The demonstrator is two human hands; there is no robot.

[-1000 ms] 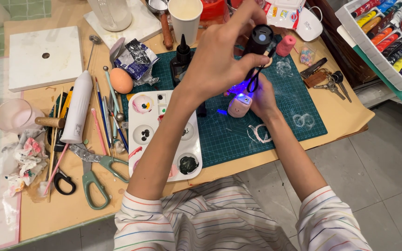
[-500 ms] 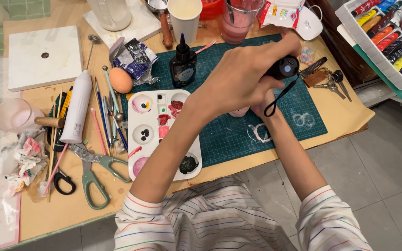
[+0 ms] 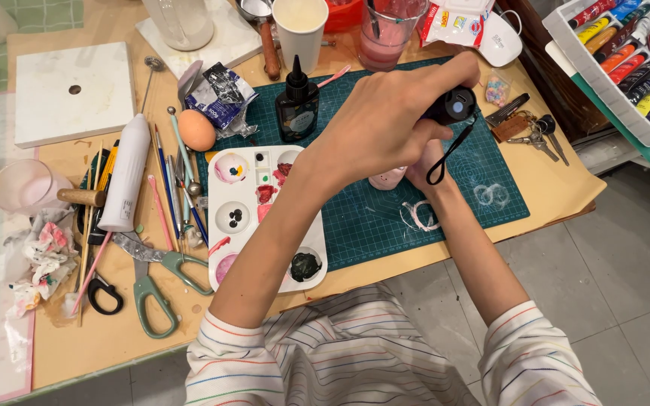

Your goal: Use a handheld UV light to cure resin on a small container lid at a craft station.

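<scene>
My left hand (image 3: 381, 124) reaches across the green cutting mat (image 3: 385, 225) and grips a small black torch (image 3: 453, 105) with a black wrist loop hanging below it. The torch lies sideways, and no glow shows on the mat. My right hand (image 3: 424, 167) is mostly hidden under the left one. It holds a small pale pink piece (image 3: 387, 179) just above the mat. A white paint palette (image 3: 223, 240) with pink, red and black dabs lies left of both hands.
A black dropper bottle (image 3: 296, 105), a paper cup (image 3: 300, 30) and a glass of pink water (image 3: 384, 37) stand behind the mat. Keys (image 3: 532, 131) lie at its right. Brushes, an egg (image 3: 195, 129), a white tube (image 3: 126, 173) and green scissors (image 3: 152, 289) crowd the left. A tray of paint tubes (image 3: 626, 60) sits far right.
My left hand has lowered and shifted right with the torch. The purple glow on the pink piece seen one second ago is gone, and the torch now lies sideways.
</scene>
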